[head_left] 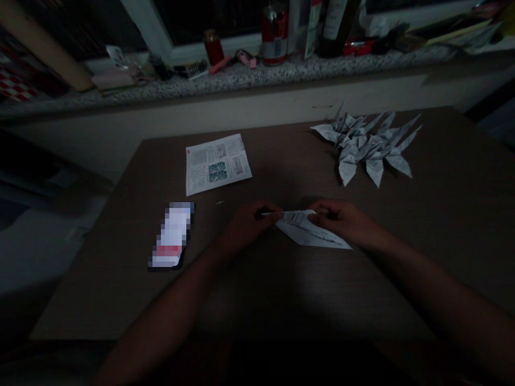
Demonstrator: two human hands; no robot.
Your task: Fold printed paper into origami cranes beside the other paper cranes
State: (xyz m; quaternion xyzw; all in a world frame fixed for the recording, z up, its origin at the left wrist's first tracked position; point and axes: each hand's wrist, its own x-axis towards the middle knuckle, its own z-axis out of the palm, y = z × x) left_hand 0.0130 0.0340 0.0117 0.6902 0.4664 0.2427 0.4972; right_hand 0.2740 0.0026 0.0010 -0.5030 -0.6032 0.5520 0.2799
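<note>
A folded piece of printed paper [308,230] is held between my two hands, low over the middle of the table. My left hand [257,217] pinches its left corner between thumb and fingers. On the upper right edge, my right hand [338,217] grips it with the thumb on top and the fingers curled behind. The paper has slanted folded edges and a crease line running down to a point at the lower right. Several folded paper cranes [366,145] lie clustered at the back right. A flat printed sheet [217,163] rests at the back left.
A lit phone [172,236] with a blurred screen lies on the brown table [273,289], left of my left arm. Behind the table, a speckled stone windowsill [233,78] carries a red can [274,35], a dark bottle [333,27] and other clutter. The room is dim.
</note>
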